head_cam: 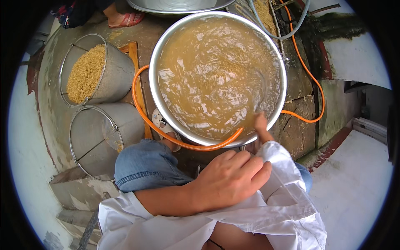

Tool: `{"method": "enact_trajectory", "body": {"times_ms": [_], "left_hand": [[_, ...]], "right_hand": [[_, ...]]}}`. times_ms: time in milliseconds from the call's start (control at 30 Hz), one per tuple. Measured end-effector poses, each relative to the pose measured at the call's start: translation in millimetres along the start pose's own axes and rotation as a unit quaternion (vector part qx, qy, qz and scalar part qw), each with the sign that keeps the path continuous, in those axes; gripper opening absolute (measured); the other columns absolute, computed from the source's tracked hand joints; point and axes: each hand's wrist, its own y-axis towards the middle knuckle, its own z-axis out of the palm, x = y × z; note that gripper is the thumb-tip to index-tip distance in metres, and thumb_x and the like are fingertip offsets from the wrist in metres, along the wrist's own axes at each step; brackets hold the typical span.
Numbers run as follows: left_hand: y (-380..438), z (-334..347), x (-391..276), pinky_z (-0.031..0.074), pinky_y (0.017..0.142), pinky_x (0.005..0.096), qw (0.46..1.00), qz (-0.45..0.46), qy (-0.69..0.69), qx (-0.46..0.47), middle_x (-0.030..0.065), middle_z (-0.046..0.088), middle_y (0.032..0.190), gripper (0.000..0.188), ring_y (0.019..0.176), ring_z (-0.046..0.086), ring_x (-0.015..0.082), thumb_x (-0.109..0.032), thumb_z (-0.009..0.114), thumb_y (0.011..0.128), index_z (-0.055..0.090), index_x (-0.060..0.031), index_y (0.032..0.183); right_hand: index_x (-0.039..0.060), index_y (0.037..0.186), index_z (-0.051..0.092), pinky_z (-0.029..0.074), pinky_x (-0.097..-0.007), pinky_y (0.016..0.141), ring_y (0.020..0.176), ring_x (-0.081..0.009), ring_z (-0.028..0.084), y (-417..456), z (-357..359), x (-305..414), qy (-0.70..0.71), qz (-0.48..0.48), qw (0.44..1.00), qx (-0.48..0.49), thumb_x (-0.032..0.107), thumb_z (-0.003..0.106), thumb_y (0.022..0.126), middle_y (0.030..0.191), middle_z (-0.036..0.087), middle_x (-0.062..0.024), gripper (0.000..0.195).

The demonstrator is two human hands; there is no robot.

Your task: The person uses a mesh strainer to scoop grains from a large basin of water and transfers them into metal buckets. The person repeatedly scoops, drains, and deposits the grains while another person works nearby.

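Note:
Before me is a large round metal basin (155,93) full of cloudy, brownish, rippling water (206,75). My right hand (261,122) reaches over the near right rim, its fingers under the surface; whether they hold anything is hidden. A curved streak shows in the water just beyond it. My left hand (232,178) is curled in front of my body, gripping a fold of the white right sleeve (278,162); its fingertips are out of sight. An orange hose (187,147) loops around the basin's left side, and its end lies over the near rim, left of my right hand.
On the left a metal bucket (122,68) holds golden grain or husks (87,75). Nearer me, a second metal bucket (131,122) has a little grain inside. A wooden piece (134,56) lies beside them. Beyond are another metal basin (178,6), a person's sandalled foot (125,20) and a grey hose (275,36).

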Motion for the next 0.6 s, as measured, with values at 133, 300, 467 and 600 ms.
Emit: {"method": "enact_trajectory", "body": {"times_ms": [133,300,467,600], "left_hand": [[-2.2,-0.4,1.9,0.041,0.054,0.0263,1.0,-0.009,0.011,-0.008,-0.0002,0.047,0.076,0.031,0.062,0.048,0.0127,-0.011,0.063,0.07,0.065,-0.0081,0.101],[0.9,2.3,7.3,0.042,0.055,0.0261,1.0,-0.022,-0.004,-0.018,0.0,0.047,0.076,0.032,0.062,0.048,0.013,-0.01,0.063,0.069,0.065,-0.0079,0.101],[1.2,1.4,9.7,0.043,0.056,0.0267,1.0,-0.02,-0.005,-0.022,0.0008,0.047,0.076,0.032,0.063,0.049,0.0139,-0.009,0.063,0.07,0.065,-0.0072,0.101],[3.4,-0.8,6.7,0.044,0.057,0.0272,1.0,-0.011,-0.018,-0.021,0.0013,0.048,0.076,0.03,0.064,0.05,0.0147,-0.009,0.063,0.071,0.065,-0.0066,0.101]], "right_hand": [[-0.0002,0.097,0.061,0.046,-0.0394,0.047,0.054,-0.031,0.059,-12.7,44.0,81.9,0.327,0.109,0.919,0.189,0.025,0.05,0.093,0.08,0.063,-0.0223,0.028],[0.0086,0.095,0.05,0.03,-0.025,0.033,0.042,-0.0095,0.037,-14.5,55.5,154.1,0.534,0.196,0.765,0.302,0.023,0.041,0.099,0.062,0.044,-0.0013,0.018],[0.0115,0.099,0.046,0.027,-0.0201,0.034,0.043,-0.0046,0.031,-34.8,2.8,187.6,0.646,0.14,0.647,0.38,0.028,0.045,0.099,0.061,0.037,0.0039,0.017],[0.0115,0.1,0.045,0.026,-0.0198,0.035,0.043,-0.0043,0.031,-58.5,-42.4,185.9,0.634,0.104,0.677,0.36,0.029,0.046,0.099,0.06,0.037,0.0048,0.018]]}}
